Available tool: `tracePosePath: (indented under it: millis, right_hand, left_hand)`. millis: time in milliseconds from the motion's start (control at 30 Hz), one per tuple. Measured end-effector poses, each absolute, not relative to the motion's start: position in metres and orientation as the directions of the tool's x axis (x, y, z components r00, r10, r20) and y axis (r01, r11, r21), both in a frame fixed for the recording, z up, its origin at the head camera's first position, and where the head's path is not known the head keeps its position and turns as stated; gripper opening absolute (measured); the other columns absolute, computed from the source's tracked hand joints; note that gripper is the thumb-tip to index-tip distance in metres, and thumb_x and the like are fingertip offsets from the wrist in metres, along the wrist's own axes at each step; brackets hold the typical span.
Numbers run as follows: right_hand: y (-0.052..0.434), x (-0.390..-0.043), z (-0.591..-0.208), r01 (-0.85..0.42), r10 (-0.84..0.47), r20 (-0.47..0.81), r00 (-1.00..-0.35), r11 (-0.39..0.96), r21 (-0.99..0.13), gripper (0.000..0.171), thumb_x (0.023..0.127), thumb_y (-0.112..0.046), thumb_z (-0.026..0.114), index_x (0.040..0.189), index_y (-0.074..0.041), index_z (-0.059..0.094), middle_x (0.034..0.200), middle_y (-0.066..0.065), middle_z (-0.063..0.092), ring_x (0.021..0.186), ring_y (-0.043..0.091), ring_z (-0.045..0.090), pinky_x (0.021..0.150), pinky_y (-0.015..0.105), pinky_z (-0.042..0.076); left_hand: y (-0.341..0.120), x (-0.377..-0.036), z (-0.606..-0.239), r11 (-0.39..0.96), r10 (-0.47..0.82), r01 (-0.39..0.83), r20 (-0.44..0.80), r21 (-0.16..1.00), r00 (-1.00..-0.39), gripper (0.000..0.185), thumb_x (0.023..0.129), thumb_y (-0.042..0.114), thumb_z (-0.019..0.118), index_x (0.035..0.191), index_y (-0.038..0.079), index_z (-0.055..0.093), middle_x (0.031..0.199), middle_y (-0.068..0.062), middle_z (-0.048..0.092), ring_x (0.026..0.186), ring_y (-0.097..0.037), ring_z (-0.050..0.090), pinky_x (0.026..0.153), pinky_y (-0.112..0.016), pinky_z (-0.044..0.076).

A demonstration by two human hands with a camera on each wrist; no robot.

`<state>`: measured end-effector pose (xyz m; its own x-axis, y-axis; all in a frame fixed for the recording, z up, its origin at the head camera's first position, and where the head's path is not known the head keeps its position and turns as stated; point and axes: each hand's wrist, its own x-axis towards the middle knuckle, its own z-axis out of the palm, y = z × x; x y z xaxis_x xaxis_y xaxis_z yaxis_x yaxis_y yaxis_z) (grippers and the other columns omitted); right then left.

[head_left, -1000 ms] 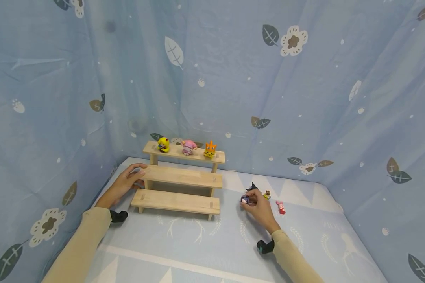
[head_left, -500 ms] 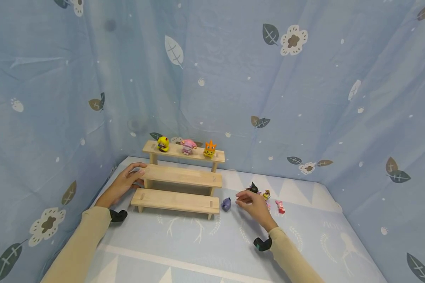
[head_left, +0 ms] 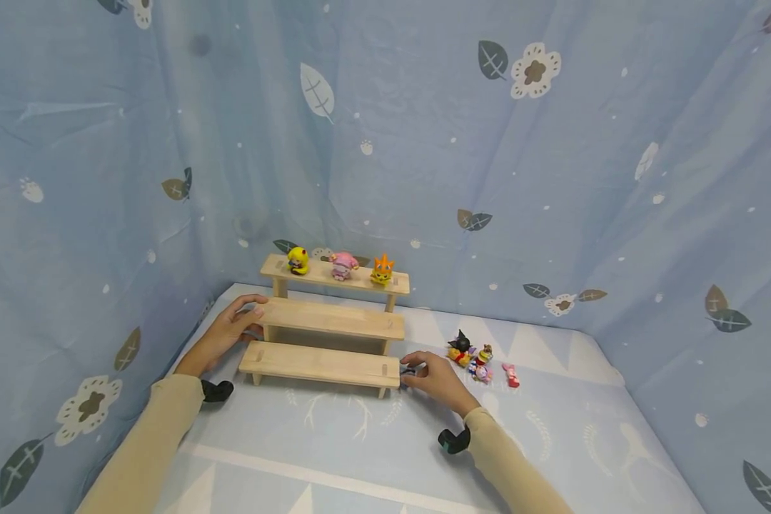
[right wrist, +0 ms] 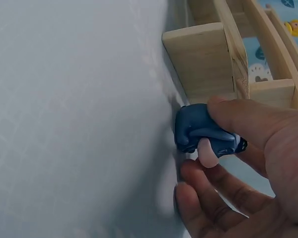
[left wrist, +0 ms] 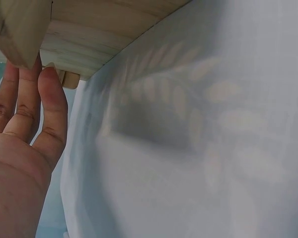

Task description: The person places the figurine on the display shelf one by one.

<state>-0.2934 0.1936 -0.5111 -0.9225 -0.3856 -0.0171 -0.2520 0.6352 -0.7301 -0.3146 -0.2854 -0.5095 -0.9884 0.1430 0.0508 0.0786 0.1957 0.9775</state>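
The right hand [head_left: 435, 380] pinches a half-hidden blue toy [right wrist: 201, 130] by the wooden shelf's [head_left: 319, 363] bottom corner, while the left hand [head_left: 228, 332] rests flat on its end.

Dark blue figurine [right wrist: 204, 130], pale wooden shelf [head_left: 330, 319], leaf-patterned blue cloth [head_left: 552, 164].

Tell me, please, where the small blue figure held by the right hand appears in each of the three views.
Head view: the blue figure is just right of centre, mostly hidden by the right hand, beside the right end of the lowest step.
Left wrist view: not in it.
Right wrist view: the figure is right of centre, pinched between the thumb and fingers.
Shared landmark: the wooden step shelf, visible in all three.
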Motion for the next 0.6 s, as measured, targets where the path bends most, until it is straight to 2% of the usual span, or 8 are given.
tracePosePath:
  millis: [200,333,467,600]
  right_hand:
    - [0.201,-0.293,-0.513,-0.271,-0.385,0.003,-0.923,0.645,-0.715,0.021,0.091,-0.022,0.082,0.11,-0.02,0.074,0.092,-0.005,0.07,0.072,0.012,0.062,0.06,0.028,0.051]
    - [0.212,-0.294,-0.515,-0.235,-0.307,0.025,-0.951,0.672,-0.702,0.024,0.092,-0.024,0.081,0.114,-0.018,0.073,0.08,-0.002,0.063,0.064,0.014,0.058,0.055,0.029,0.048]
    - [0.221,-0.296,-0.516,-0.2,-0.233,0.047,-0.971,0.694,-0.692,0.031,0.092,-0.03,0.081,0.119,-0.018,0.073,0.075,0.0,0.06,0.059,0.014,0.057,0.052,0.029,0.048]
    - [0.228,-0.296,-0.514,-0.182,-0.205,0.05,-0.977,0.699,-0.692,0.033,0.086,-0.03,0.087,0.114,-0.018,0.074,0.074,-0.001,0.061,0.06,0.014,0.059,0.053,0.029,0.048]
  left_hand:
    - [-0.285,-0.317,-0.512,0.193,0.136,0.067,0.041,0.979,-0.99,0.054,0.104,0.053,0.056,0.15,0.027,0.045,0.121,-0.013,0.063,0.102,-0.037,0.066,0.083,-0.042,0.057]
    - [-0.285,-0.317,-0.513,0.191,0.139,0.073,0.047,0.979,-0.989,0.054,0.104,0.053,0.056,0.149,0.027,0.045,0.121,-0.012,0.063,0.1,-0.034,0.067,0.083,-0.043,0.057]
    - [-0.285,-0.317,-0.512,0.189,0.141,0.084,0.058,0.978,-0.988,0.054,0.105,0.05,0.056,0.151,0.025,0.044,0.12,-0.01,0.064,0.099,-0.033,0.067,0.083,-0.044,0.057]
    - [-0.284,-0.317,-0.512,0.185,0.132,0.071,0.047,0.98,-0.99,0.055,0.105,0.049,0.056,0.152,0.024,0.043,0.118,-0.008,0.065,0.101,-0.036,0.066,0.084,-0.044,0.057]
